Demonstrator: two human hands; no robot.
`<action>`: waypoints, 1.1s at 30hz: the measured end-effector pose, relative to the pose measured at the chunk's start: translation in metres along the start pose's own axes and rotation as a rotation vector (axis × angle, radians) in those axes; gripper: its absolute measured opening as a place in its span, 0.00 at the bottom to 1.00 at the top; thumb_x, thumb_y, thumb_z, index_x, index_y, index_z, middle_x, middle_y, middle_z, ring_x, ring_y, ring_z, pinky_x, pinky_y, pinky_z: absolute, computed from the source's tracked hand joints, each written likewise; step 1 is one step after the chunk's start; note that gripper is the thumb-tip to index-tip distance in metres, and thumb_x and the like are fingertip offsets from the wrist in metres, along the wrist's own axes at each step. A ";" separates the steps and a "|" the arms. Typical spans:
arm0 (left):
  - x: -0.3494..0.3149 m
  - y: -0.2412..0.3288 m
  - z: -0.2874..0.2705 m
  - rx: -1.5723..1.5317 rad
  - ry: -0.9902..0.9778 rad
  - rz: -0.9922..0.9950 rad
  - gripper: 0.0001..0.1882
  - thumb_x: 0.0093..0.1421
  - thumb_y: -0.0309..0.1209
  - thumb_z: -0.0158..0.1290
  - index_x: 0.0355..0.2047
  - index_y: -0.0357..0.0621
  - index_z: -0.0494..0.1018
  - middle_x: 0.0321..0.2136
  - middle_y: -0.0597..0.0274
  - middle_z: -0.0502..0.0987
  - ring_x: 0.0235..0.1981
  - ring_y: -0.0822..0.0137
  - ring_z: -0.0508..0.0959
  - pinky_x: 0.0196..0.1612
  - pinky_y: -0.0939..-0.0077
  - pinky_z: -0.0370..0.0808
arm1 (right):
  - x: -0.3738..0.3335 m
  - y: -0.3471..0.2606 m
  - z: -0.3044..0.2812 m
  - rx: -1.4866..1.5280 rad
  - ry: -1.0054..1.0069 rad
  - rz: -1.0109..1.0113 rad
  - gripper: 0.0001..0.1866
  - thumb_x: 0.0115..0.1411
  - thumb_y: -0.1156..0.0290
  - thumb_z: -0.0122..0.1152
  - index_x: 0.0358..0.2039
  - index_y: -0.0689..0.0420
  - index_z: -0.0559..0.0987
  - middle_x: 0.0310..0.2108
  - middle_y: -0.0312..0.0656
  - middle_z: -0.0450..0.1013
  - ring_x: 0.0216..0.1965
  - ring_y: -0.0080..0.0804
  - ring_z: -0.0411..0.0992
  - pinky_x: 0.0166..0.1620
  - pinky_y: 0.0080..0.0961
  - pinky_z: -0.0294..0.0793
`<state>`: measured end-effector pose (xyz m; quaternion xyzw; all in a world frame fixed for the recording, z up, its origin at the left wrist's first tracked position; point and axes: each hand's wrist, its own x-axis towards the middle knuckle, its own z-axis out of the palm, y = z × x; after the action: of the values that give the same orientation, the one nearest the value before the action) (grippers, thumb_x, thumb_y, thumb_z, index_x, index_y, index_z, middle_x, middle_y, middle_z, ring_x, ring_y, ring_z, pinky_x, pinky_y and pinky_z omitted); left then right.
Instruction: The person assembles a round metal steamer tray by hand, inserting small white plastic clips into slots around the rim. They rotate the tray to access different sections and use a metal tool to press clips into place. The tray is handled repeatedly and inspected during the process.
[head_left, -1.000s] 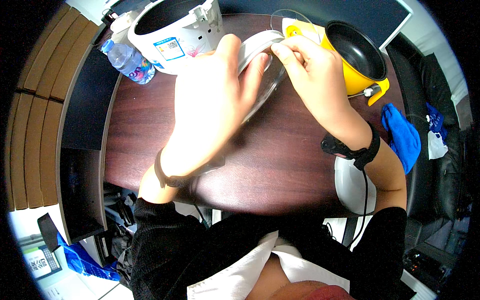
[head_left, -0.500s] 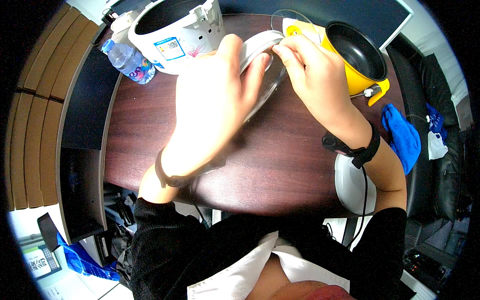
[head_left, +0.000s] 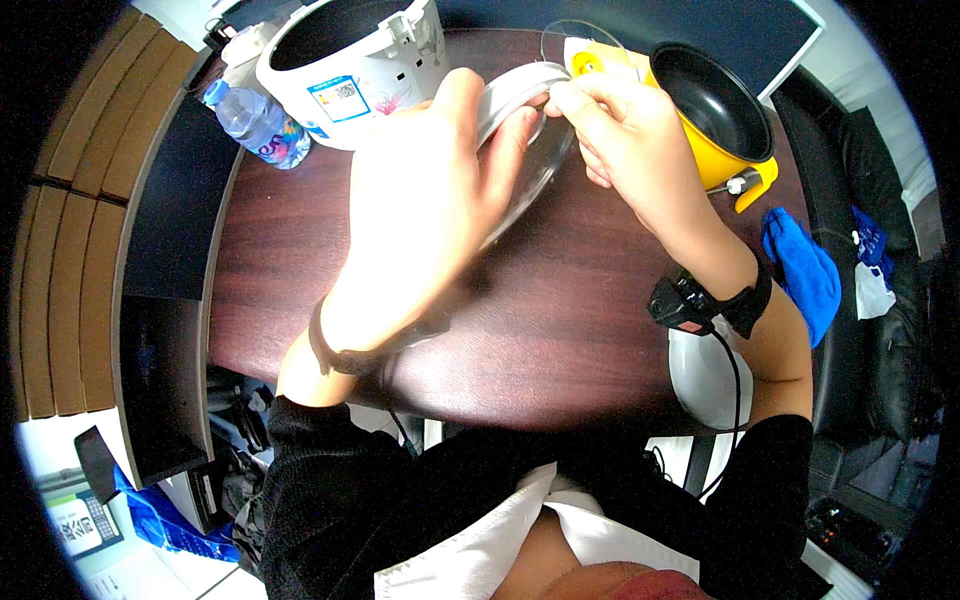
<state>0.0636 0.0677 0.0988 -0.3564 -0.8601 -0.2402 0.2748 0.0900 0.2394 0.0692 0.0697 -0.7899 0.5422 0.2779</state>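
A white curved part (head_left: 518, 92) with a shiny, see-through arc below it is held up over the table; its exact kind cannot be made out. My left hand (head_left: 425, 185) grips it from the left side, thumb along the near face and the other fingers mostly hidden behind. At its upper right end, my right hand (head_left: 630, 125) is closed in a pinch, thumb and index finger against the white edge. What those fingertips hold is too small to tell apart from the part itself.
On the dark wood table (head_left: 560, 330) stand a white cooker body (head_left: 345, 75) and a water bottle (head_left: 258, 122) at far left. A yellow electric pot (head_left: 715, 105) sits far right, above a blue cloth (head_left: 802, 275). A whitish rounded object (head_left: 705, 375) lies near my right wrist.
My right hand has turned, its wrist moving slightly right and its lower fingers now showing beneath the pinch. My left hand and the white part have hardly moved.
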 end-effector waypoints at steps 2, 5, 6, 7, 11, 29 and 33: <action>0.001 -0.001 0.000 -0.014 -0.001 0.000 0.18 0.59 0.41 0.56 0.24 0.41 0.66 0.15 0.48 0.74 0.17 0.50 0.77 0.21 0.63 0.73 | -0.001 0.002 0.003 -0.126 0.057 -0.086 0.10 0.59 0.69 0.60 0.25 0.62 0.78 0.18 0.45 0.73 0.18 0.35 0.72 0.25 0.28 0.70; 0.000 -0.002 0.000 -0.023 -0.003 -0.011 0.18 0.59 0.41 0.56 0.24 0.41 0.66 0.15 0.48 0.74 0.17 0.50 0.77 0.20 0.63 0.72 | -0.005 -0.012 0.000 -0.380 -0.001 -0.178 0.09 0.59 0.68 0.60 0.26 0.60 0.77 0.18 0.45 0.73 0.20 0.38 0.74 0.25 0.30 0.72; 0.000 -0.002 0.000 -0.025 -0.005 -0.009 0.18 0.59 0.41 0.56 0.24 0.41 0.66 0.15 0.48 0.74 0.17 0.50 0.77 0.20 0.63 0.72 | -0.005 -0.010 -0.001 -0.419 0.012 -0.252 0.09 0.58 0.68 0.60 0.26 0.60 0.76 0.19 0.46 0.73 0.21 0.40 0.74 0.26 0.31 0.72; 0.000 -0.001 -0.001 -0.026 -0.007 -0.008 0.18 0.59 0.41 0.56 0.24 0.41 0.66 0.15 0.48 0.74 0.17 0.50 0.77 0.20 0.63 0.72 | -0.003 -0.007 -0.002 -0.458 0.026 -0.326 0.08 0.58 0.68 0.60 0.27 0.59 0.76 0.19 0.46 0.73 0.21 0.41 0.74 0.26 0.32 0.72; 0.000 -0.001 -0.001 -0.015 -0.005 0.010 0.18 0.59 0.41 0.56 0.24 0.40 0.66 0.15 0.48 0.74 0.17 0.50 0.77 0.20 0.63 0.72 | -0.001 -0.003 -0.004 -0.583 0.020 -0.451 0.06 0.59 0.68 0.59 0.30 0.58 0.74 0.21 0.47 0.73 0.23 0.46 0.74 0.26 0.37 0.73; 0.002 -0.001 -0.002 -0.020 -0.035 -0.009 0.17 0.59 0.41 0.55 0.25 0.40 0.66 0.15 0.48 0.74 0.17 0.49 0.77 0.21 0.62 0.73 | 0.004 0.002 -0.012 -0.727 -0.013 -0.661 0.07 0.59 0.67 0.57 0.33 0.56 0.75 0.25 0.41 0.73 0.25 0.40 0.74 0.28 0.33 0.74; 0.002 -0.001 -0.001 -0.039 -0.027 -0.004 0.17 0.59 0.41 0.55 0.25 0.40 0.66 0.15 0.48 0.74 0.17 0.49 0.77 0.21 0.62 0.72 | 0.004 0.002 -0.011 -0.690 -0.019 -0.625 0.06 0.59 0.68 0.57 0.32 0.57 0.75 0.24 0.44 0.74 0.25 0.43 0.74 0.29 0.35 0.74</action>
<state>0.0621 0.0669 0.1007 -0.3633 -0.8596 -0.2525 0.2557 0.0898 0.2509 0.0727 0.2128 -0.8677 0.1374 0.4278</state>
